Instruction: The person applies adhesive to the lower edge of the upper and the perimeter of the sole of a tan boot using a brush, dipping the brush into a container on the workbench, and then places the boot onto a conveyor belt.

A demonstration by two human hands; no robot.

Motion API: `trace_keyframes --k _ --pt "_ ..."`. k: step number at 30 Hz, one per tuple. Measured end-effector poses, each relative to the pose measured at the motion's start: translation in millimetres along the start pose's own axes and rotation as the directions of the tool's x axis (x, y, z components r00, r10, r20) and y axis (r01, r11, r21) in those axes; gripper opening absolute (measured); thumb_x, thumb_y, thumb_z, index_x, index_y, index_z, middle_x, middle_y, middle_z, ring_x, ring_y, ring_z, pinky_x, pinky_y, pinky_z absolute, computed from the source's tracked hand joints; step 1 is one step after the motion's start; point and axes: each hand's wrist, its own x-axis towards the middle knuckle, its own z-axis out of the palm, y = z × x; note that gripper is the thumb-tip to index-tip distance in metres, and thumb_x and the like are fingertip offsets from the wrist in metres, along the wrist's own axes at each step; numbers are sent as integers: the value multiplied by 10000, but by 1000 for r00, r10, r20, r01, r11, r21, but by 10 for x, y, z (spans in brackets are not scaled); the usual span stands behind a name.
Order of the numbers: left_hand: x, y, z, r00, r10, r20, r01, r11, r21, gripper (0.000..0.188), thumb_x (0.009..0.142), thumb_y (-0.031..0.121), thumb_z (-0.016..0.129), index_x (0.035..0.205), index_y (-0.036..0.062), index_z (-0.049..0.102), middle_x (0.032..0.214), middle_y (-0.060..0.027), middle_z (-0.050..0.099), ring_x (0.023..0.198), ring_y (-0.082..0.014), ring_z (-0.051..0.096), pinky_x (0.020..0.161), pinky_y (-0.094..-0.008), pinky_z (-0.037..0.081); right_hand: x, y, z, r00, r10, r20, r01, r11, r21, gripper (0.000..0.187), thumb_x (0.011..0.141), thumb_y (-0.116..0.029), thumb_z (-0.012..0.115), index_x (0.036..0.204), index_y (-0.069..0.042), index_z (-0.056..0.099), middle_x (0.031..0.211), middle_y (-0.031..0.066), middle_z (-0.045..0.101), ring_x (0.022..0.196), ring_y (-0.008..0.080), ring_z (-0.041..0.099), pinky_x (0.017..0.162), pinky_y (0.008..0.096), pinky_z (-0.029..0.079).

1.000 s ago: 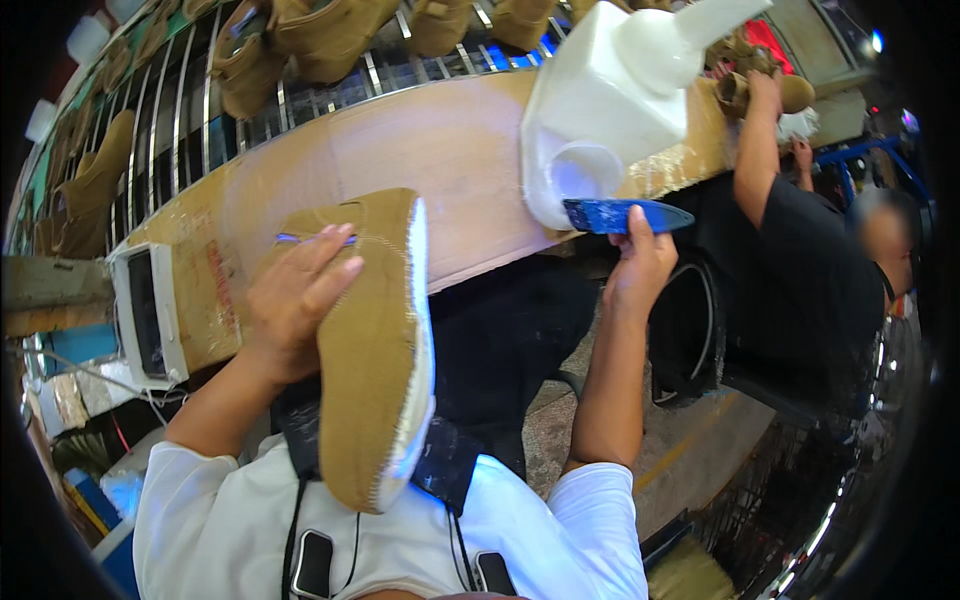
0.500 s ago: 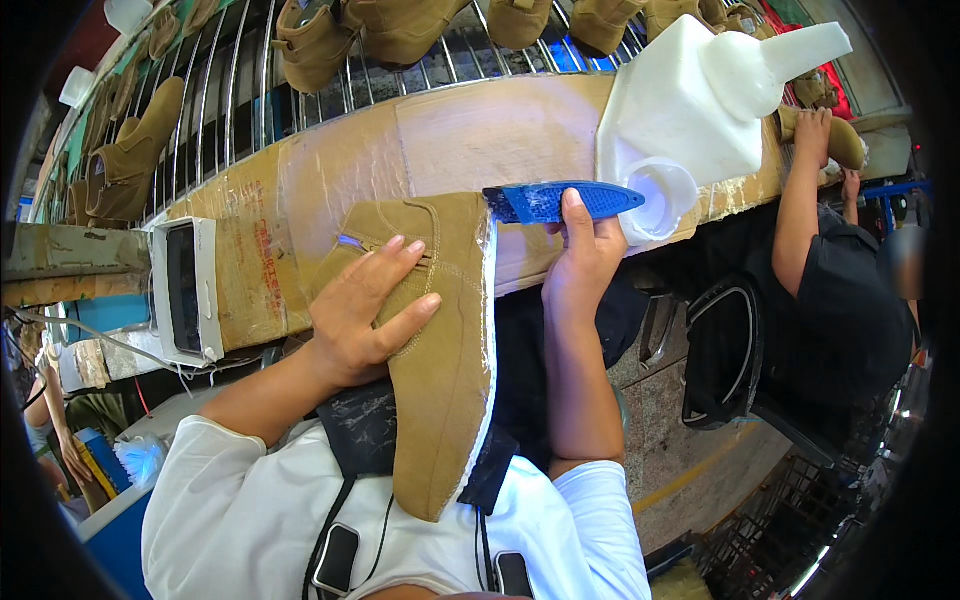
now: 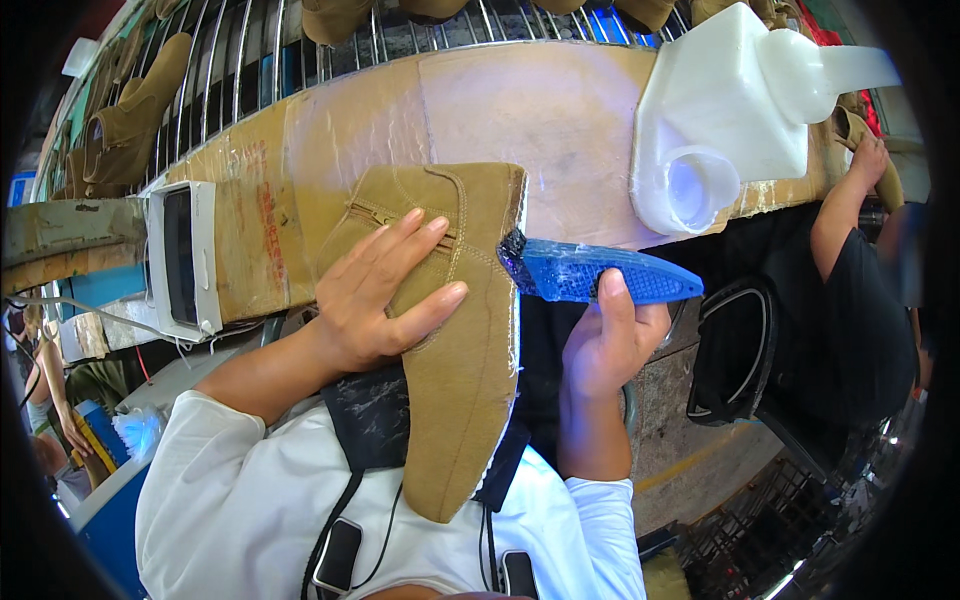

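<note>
A tan suede ankle boot (image 3: 455, 370) lies on its side across my lap and the bench edge, toe toward me. My left hand (image 3: 375, 290) holds it by the upper, fingers and thumb spread over the ankle near a zipper. White, glue-like coating lines its sole edge on the right. My right hand (image 3: 615, 345) grips a blue plastic-handled brush (image 3: 610, 272), thumb on top. The brush's dark bristles touch the sole edge near the heel. What lies beneath the boot is mostly hidden.
A white plastic container (image 3: 725, 100) with an open round cup (image 3: 690, 190) stands on the cardboard-covered bench (image 3: 540, 110). Behind it, a metal rack (image 3: 245, 60) carries several tan boots. A white-framed box (image 3: 187, 260) sits left. At right, another person (image 3: 850, 300) handles a boot beside a chair (image 3: 735, 350).
The brush has moved down along the boot's sole edge, away from beside the white cup, and its bristles now tilt against the edge. My left hand keeps its hold.
</note>
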Motion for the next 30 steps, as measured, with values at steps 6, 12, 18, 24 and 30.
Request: trace_keyframes --k 6,12,18,24,30 --pt "5 1 12 1000 -11 -16 11 1000 -2 386 766 168 690 1126 222 560 1170 -215 592 1025 -352 620 804 -379 541 -34 -134 -18 992 -40 123 50 995 -85 240 824 -125 557 924 94 563 893 132 578 802 165 511 763 291 404" --pt "22 6 15 999 -24 -29 24 1000 -10 385 767 168 689 1126 223 562 1170 -207 594 1025 -345 622 801 -377 542 -78 -240 -44 978 -112 175 139 979 -151 257 787 -174 579 830 78 557 808 141 564 748 179 479 687 298 375" --pt "59 10 -14 1000 -26 -16 26 1000 -16 374 747 158 689 1104 204 590 1169 -202 596 1018 -344 625 798 -379 543 6 -331 -16 996 -75 43 81 983 -165 275 782 -184 604 830 83 560 808 157 572 726 178 483 668 291 370" --pt "87 10 -20 1000 1 -15 -1 1000 9 382 741 160 684 1112 192 596 1168 -203 596 1012 -353 625 799 -385 539 -2 -519 -84 963 -77 259 125 977 -173 285 767 -214 631 768 62 562 728 137 561 644 176 475 583 295 357" --pt "178 10 -61 1000 -9 -4 8 998 -69 460 699 183 710 1146 194 602 1169 -201 594 1015 -348 624 809 -388 531 -62 -861 -181 801 -213 560 280 960 -35 262 724 -224 775 767 -4 640 685 82 616 559 176 541 495 296 411"
